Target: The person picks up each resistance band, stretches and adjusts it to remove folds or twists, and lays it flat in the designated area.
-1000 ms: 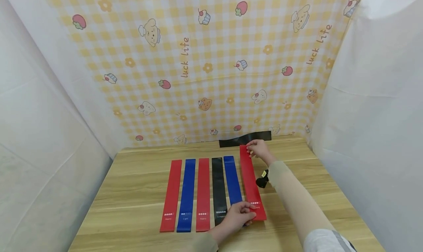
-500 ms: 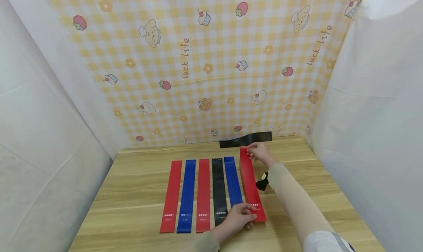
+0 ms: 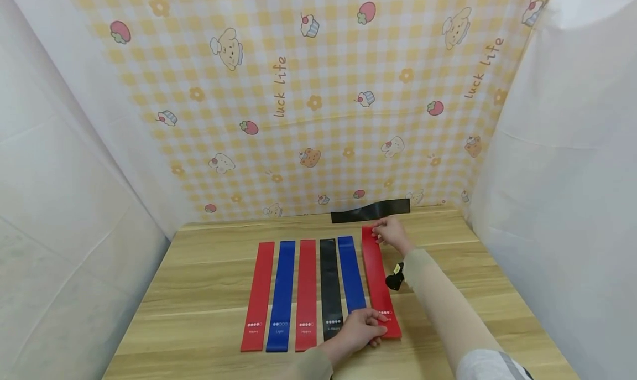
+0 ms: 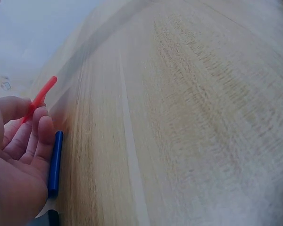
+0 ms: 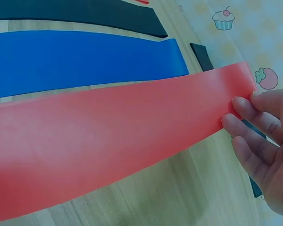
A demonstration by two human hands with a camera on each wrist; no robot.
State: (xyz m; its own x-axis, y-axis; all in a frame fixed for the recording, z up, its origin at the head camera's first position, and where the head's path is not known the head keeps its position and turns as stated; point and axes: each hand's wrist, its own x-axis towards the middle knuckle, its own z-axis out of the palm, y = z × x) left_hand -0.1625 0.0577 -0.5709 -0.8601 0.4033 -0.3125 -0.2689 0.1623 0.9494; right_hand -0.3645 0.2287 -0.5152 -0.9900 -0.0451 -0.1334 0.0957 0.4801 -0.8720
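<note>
A flat red resistance band (image 3: pixel 376 269), printed with dots and small lettering, stretches lengthwise between both hands at the right end of a row. My left hand (image 3: pixel 359 330) pinches its near end; in the left wrist view that end (image 4: pixel 49 85) is tilted up off the table between thumb and fingers. The far end is pinched by my right hand (image 3: pixel 395 235), and in the right wrist view the band (image 5: pixel 132 122) bows above the wood. Just left of it lies a blue band (image 3: pixel 352 275), whose near end is hidden behind my left hand.
Further left lie a black band (image 3: pixel 330 280), a red band (image 3: pixel 306 291), a blue "Light" band (image 3: pixel 282 291) and another red band (image 3: pixel 259 291). A loose black band (image 3: pixel 370 211) lies by the patterned backdrop. A small black object (image 3: pixel 395 279) shows beside my right forearm.
Both hands have shifted slightly toward the near edge, carrying the red band with them; its far end has come down a little in view. The other bands lie as before.
</note>
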